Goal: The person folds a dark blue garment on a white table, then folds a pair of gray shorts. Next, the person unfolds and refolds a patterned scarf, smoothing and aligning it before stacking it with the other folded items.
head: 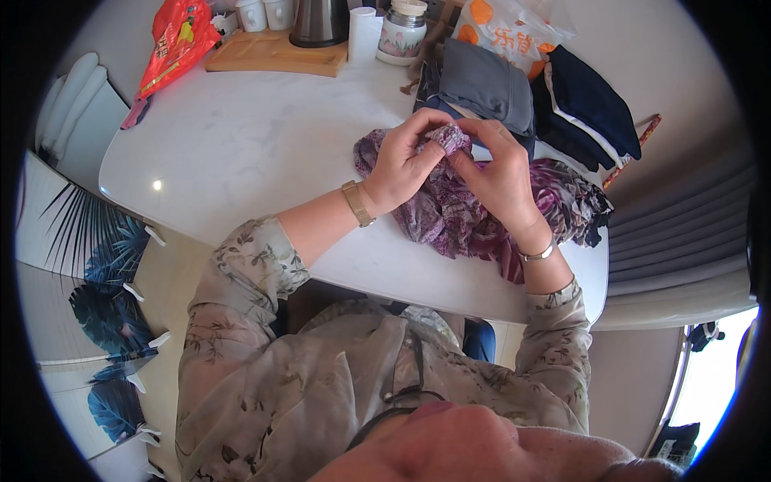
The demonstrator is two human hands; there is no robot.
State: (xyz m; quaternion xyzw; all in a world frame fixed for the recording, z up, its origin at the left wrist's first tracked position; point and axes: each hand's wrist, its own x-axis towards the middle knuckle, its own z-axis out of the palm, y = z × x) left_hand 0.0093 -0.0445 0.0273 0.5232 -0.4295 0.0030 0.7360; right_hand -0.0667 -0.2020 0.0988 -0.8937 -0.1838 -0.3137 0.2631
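Observation:
A purple-and-grey patterned cloth point(433, 211) lies crumpled on the white table point(241, 138), with its upper end lifted and bunched between my two hands. My left hand point(402, 158) pinches that bunched end between thumb and fingers. From the other side, my right hand point(499, 165) grips the same end, its thumb close to the left thumb. The right wrist and forearm hide part of the fabric. To the right of that wrist lies more crumpled fabric in magenta, grey and black point(563, 202); whether it is one piece with the held cloth, I cannot tell.
Behind my hands sit folded grey clothes point(488, 78) and a dark navy folded stack point(593, 102). A printed plastic bag point(512, 36), a floral jar point(402, 36), a wooden tray point(271, 54) with a kettle point(319, 24), and a red bag point(177, 45) line the far side. Grey curtains point(674, 229) hang right.

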